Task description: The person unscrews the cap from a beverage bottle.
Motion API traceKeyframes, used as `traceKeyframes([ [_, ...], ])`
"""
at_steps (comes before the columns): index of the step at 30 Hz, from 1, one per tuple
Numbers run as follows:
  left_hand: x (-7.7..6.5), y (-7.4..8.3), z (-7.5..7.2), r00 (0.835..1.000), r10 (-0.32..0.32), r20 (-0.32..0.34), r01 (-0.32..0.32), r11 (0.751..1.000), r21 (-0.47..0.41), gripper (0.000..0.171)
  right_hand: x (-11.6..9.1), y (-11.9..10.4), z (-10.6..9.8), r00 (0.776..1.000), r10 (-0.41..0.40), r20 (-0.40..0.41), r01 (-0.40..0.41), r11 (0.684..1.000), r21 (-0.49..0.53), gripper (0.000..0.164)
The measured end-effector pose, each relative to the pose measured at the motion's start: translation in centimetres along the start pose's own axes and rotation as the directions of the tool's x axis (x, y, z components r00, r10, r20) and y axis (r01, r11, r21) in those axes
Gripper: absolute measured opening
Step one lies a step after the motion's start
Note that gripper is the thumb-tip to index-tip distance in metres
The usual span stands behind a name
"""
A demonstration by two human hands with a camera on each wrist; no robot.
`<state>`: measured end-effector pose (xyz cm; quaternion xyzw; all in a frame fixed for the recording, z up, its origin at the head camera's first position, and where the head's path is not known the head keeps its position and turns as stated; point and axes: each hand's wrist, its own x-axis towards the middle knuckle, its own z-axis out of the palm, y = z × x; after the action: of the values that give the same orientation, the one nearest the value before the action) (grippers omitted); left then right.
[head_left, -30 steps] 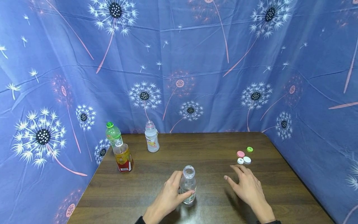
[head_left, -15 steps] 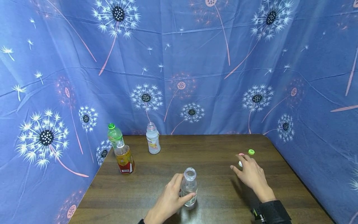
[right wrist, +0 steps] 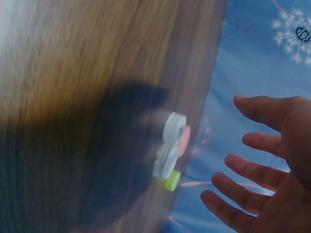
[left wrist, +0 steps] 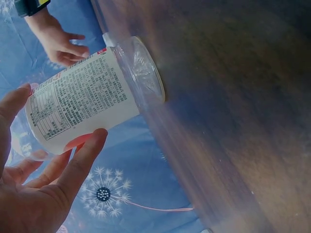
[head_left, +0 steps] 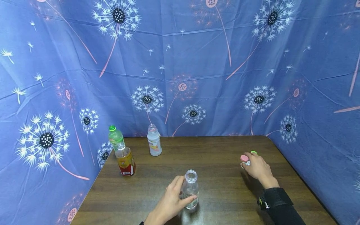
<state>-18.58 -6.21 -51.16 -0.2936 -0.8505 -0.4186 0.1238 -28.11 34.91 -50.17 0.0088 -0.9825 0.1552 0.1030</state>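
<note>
Clear bottle [head_left: 192, 188] upright on the table [head_left: 213, 153] near its front, mouth uncapped. Left hand [head_left: 172, 197] wrapped round its side, thumb and fingers bent to the label; grip firm enough to steady it, by the look.

To the right, well apart from the bottle: a cluster of caps, the pink cap [head_left: 244, 158], two white caps [right wrist: 166, 162] and the green cap [right wrist: 172, 181]. Right hand [head_left: 256, 167] over them, fingers spread and fairly straight, nothing held. Contact with any cap: cannot tell.

Step in hand, as I judge it: choosing and reaching for a cap while the bottle is steadied. Next move calls for a thumb-and-finger pinch on one rim, neighbours left undisturbed; the tight cluster could make that fiddly.

Farther out, back left: green bottle [head_left: 115, 137], amber-liquid bottle [head_left: 125, 162], whitish bottle [head_left: 154, 144]. Blue dandelion-print cloth [head_left: 197, 56] behind.
</note>
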Motion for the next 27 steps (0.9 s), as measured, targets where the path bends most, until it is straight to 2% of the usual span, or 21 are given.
traceKeyframes([
  [9, -0.1, 0.1, -0.1, 1.0, -0.002, 0.006, 0.002, 1.0, 0.003, 0.055, 1.5, 2.9, 0.6, 0.992, 0.063, 0.107, -0.063, 0.998, 0.0, 0.052],
  [16, -0.1, 0.0, -0.2, 0.999, -0.024, 0.025, 0.025, 0.999, -0.035, 0.054, 2.1, 3.9, 1.7, 0.972, 0.141, 0.19, -0.145, 0.989, 0.007, 0.053],
  [27, -0.1, 0.0, -0.2, 0.999, -0.019, 0.027, 0.021, 0.998, -0.051, 0.052, 2.5, 4.5, 2.1, 0.976, 0.133, 0.173, -0.134, 0.991, -0.008, 0.043],
])
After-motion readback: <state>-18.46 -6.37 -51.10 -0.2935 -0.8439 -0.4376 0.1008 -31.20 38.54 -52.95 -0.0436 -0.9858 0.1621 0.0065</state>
